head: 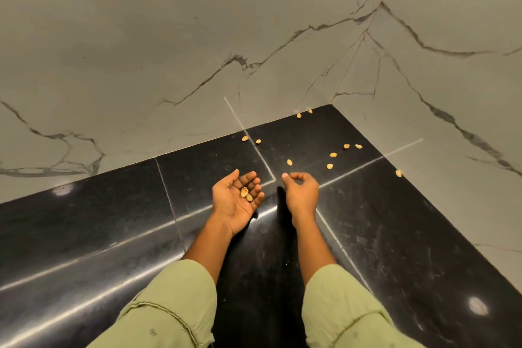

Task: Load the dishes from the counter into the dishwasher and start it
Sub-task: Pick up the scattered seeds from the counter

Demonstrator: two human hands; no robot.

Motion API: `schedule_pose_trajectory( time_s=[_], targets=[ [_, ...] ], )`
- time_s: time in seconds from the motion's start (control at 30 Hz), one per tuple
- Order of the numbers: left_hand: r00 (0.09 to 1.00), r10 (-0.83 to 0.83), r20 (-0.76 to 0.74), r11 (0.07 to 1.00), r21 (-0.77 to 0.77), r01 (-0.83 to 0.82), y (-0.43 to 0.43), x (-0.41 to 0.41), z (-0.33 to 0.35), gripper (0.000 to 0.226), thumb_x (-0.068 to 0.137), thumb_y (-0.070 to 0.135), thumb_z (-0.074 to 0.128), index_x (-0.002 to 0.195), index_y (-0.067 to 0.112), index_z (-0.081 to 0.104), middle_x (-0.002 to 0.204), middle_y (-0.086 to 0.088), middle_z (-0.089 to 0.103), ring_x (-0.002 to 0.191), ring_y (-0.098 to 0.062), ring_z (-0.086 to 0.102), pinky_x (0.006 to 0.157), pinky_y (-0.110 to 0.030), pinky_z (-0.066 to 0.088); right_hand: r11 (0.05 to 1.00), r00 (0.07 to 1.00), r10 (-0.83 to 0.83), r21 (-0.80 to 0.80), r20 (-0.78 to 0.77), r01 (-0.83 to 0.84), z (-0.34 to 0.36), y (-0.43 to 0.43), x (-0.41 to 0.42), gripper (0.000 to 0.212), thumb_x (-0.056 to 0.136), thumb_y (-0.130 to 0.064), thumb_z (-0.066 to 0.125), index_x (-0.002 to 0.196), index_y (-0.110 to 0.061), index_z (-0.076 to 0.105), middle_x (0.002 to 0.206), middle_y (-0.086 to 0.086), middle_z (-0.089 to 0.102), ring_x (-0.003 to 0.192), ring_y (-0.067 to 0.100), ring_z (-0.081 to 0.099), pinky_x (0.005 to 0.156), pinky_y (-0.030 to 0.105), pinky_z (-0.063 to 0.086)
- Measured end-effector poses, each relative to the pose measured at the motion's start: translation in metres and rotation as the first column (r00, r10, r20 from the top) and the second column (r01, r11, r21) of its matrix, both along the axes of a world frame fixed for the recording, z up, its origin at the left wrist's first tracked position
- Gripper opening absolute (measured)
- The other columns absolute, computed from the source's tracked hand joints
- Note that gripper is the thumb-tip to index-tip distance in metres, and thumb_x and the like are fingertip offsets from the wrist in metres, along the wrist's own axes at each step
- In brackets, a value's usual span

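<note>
A black polished desk (84, 234) is seen from above, set into a corner of grey marble-patterned walls (141, 37). Two forearms in rolled-up light green sleeves (169, 311) are stretched out over the dark surface.

The left hand (237, 198) is turned palm up, its grip released and the fingers loosely cupped; two pale nut shells (246, 194) are cradled in the palm near the base of the fingers. The right hand (300, 192) is held just beside it, to the right, with the grip loosely curled and the thumb and forefinger brought close together. Whether anything is pinched between them cannot be told.

More shells are scattered on the desk beyond the hands, towards the corner: one (289, 162) lies near the right hand, a few (333, 154) are spread further right, two (245, 138) lie close to the back wall, and two (298, 115) sit near the corner itself. One more (398, 173) rests at the right edge against the wall.

No dishes and no dishwasher are shown in this view.
</note>
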State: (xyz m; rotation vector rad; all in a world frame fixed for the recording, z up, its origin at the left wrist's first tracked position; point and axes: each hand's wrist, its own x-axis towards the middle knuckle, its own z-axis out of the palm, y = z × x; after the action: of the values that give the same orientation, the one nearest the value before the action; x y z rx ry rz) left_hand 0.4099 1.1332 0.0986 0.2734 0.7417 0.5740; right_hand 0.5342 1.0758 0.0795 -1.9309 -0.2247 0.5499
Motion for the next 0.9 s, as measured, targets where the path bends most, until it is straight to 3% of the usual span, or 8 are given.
schedule_pose_trajectory(
  time_s=[0.1,0.2,0.43,0.7,0.9],
  targets=[
    [0.996,0.01,0.084,1.0,-0.022,-0.008,-0.001,0.006,-0.007,0.046,0.098,0.034,0.043,0.092,0.001,0.073,0.08,-0.013,0.069,0.074,-0.023,0.065,0.077,-0.035,0.053,0.987,0.986,0.077,-0.148,0.147,-0.055,0.008,0.015,0.022,0.035,0.087,-0.035,0.07,0.117,-0.02,0.062,0.115,0.004,0.065,0.107,0.023,0.06,0.081,0.03,0.042],
    [0.998,0.028,0.062,1.0,0.001,-0.028,0.002,0.011,-0.013,0.044,0.099,0.031,0.043,0.094,-0.001,0.072,0.078,-0.012,0.067,0.07,-0.021,0.064,0.08,-0.036,0.052,0.965,0.972,0.129,-0.249,0.195,-0.078,0.014,0.028,0.037,0.043,0.09,-0.034,0.069,0.127,-0.018,0.057,0.125,0.005,0.062,0.115,0.025,0.057,0.08,0.027,0.036],
    [0.998,0.024,0.052,0.999,0.021,-0.025,0.002,0.011,-0.015,0.044,0.099,0.028,0.043,0.087,0.0,0.075,0.074,-0.01,0.063,0.065,-0.017,0.057,0.076,-0.036,0.053,0.889,0.956,0.198,-0.449,0.215,-0.083,0.008,0.044,0.045,0.017,0.09,-0.033,0.069,0.098,-0.018,0.066,0.107,0.007,0.068,0.101,0.03,0.062,0.072,0.031,0.04],
    [0.999,0.031,0.033,0.999,0.035,-0.032,0.001,0.013,-0.017,0.039,0.099,0.026,0.043,0.095,-0.002,0.07,0.073,-0.009,0.059,0.063,-0.016,0.053,0.074,-0.036,0.053,0.761,0.799,0.459,-0.636,0.389,-0.127,0.009,0.043,0.033,0.025,0.101,-0.028,0.051,0.115,-0.007,0.056,0.114,0.015,0.063,0.106,0.036,0.06,0.077,0.038,0.042],
    [0.999,0.044,0.022,0.998,0.041,-0.045,0.001,0.014,-0.018,0.038,0.098,0.024,0.043,0.093,-0.002,0.071,0.071,-0.009,0.058,0.062,-0.015,0.052,0.073,-0.036,0.053,0.695,0.68,0.578,-0.708,0.45,-0.122,0.011,0.046,0.032,0.016,0.101,-0.019,0.048,0.111,-0.01,0.057,0.11,0.015,0.065,0.102,0.035,0.062,0.072,0.037,0.04]
  ],
)
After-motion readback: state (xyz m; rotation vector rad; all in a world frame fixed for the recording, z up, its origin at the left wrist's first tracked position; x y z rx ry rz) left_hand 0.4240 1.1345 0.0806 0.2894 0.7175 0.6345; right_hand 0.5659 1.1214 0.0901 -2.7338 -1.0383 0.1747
